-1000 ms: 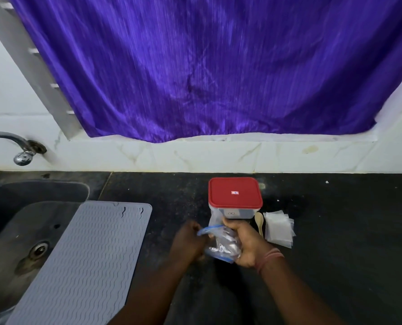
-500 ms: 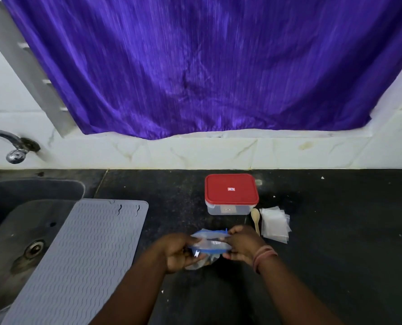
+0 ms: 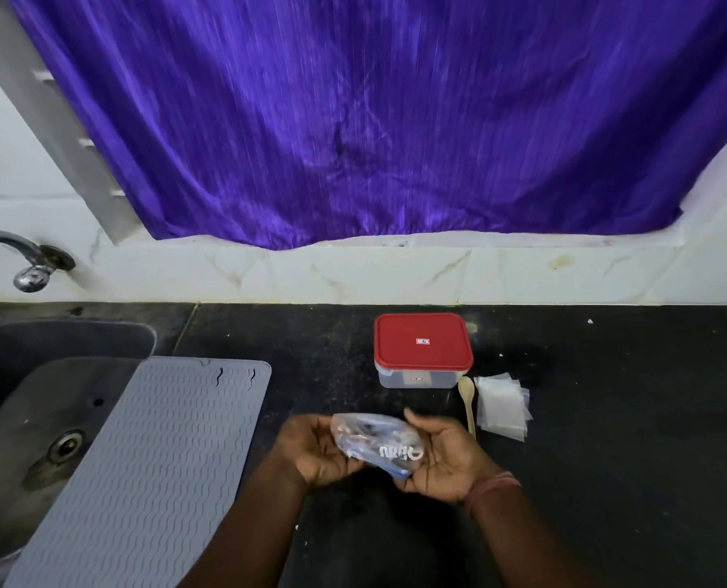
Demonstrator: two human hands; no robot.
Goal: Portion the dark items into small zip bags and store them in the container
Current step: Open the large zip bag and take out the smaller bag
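- Above the black stone counter point(image 3: 607, 418), both hands now lie palm-up, cradling the clear plastic zip bag with the blue seal strip point(image 3: 376, 443), which half a second ago they held edge-on by its top.
- The left hand point(image 3: 315, 454) has its fingers curled round the bag's left end; the right hand point(image 3: 446, 458) supports the other end with fingers loosely bent under it.
- The bag has turned flat, white lettering up; dark contents are hard to make out.
- The clear rectangular container with the red lid point(image 3: 423, 349) has stayed closed behind the hands, with the pale wooden spoon point(image 3: 466, 403) and the stack of small clear bags point(image 3: 501, 407) beside it.
- Judged from this, portioning has not begun; opening the bag comes next.
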